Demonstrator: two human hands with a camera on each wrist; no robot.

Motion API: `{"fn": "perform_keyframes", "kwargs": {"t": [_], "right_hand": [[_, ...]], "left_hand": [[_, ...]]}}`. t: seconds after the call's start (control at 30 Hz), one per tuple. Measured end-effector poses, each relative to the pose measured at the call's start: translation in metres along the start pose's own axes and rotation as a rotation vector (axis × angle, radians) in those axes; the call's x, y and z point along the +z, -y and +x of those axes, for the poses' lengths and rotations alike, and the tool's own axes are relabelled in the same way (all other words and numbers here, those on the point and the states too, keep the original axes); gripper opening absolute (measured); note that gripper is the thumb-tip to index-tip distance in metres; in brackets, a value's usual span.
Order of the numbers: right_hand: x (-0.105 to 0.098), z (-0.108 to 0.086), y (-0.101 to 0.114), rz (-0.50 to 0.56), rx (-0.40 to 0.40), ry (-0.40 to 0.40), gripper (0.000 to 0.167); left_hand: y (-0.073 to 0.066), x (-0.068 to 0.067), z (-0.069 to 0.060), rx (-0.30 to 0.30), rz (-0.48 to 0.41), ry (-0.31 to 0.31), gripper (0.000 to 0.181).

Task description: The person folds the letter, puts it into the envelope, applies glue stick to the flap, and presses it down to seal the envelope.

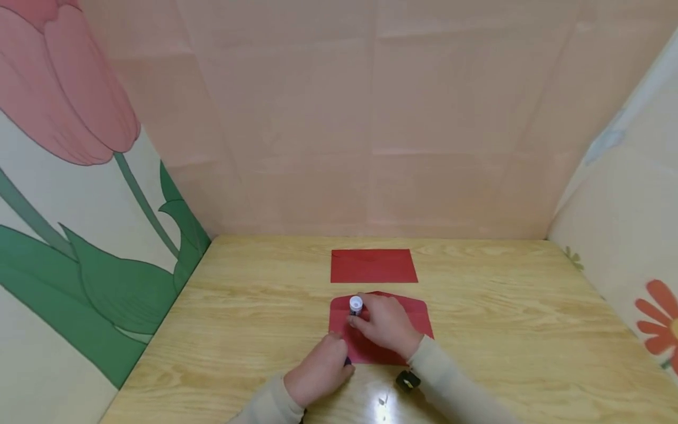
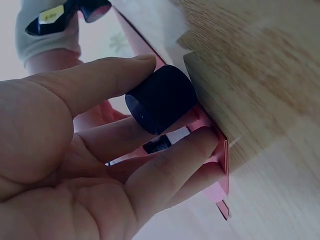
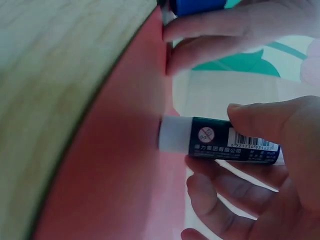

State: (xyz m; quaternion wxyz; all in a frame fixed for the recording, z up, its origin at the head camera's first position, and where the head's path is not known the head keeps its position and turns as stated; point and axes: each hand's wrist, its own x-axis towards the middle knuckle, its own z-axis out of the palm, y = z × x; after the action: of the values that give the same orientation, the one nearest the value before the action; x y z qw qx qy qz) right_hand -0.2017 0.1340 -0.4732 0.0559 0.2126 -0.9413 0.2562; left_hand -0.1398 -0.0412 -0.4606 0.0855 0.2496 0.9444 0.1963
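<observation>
A red envelope [image 1: 378, 351] lies on the table with its flap opened away from me. My right hand [image 1: 389, 324] grips a glue stick [image 3: 235, 140] by its dark labelled barrel. The white end of the barrel points down against the envelope's paper in the right wrist view; the glue itself is hidden. Near the envelope's lower left corner, my left hand [image 1: 320, 368] pinches the dark cap [image 2: 162, 100] between thumb and finger. Its other fingers [image 2: 192, 150] rest at the envelope's edge.
Behind the opened envelope lies a second red envelope [image 1: 373, 267], flat. The wooden table [image 1: 254, 306] is bordered by a plain back wall [image 1: 371, 118] and floral side panels. A black wrist strap piece [image 1: 408, 380] is at the right sleeve.
</observation>
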Motion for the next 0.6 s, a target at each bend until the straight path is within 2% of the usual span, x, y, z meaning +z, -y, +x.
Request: {"fn": "perform_keyframes", "kwargs": {"t": [0.17,0.23,0.3,0.47,0.6], "right_hand": [[-0.014,-0.007,-0.011,-0.093,0.028,-0.018,0.027],[-0.017,-0.008,-0.014,-0.105,0.059,-0.034,0.027],[-0.017,-0.009,-0.015,-0.072,0.078,-0.045,0.027],[-0.010,-0.008,-0.011,0.020,0.023,-0.037,0.025],[-0.012,-0.012,-0.014,-0.047,0.016,-0.047,0.027]], "left_hand": [[0.002,0.001,0.000,0.007,0.029,-0.019,0.016],[0.002,0.001,0.000,0.008,0.039,-0.025,0.017],[0.002,0.001,0.001,0.007,0.046,-0.024,0.017],[0.000,0.001,0.002,-0.019,0.040,0.000,0.019],[0.000,0.002,0.002,-0.022,0.022,0.004,0.020]]}}
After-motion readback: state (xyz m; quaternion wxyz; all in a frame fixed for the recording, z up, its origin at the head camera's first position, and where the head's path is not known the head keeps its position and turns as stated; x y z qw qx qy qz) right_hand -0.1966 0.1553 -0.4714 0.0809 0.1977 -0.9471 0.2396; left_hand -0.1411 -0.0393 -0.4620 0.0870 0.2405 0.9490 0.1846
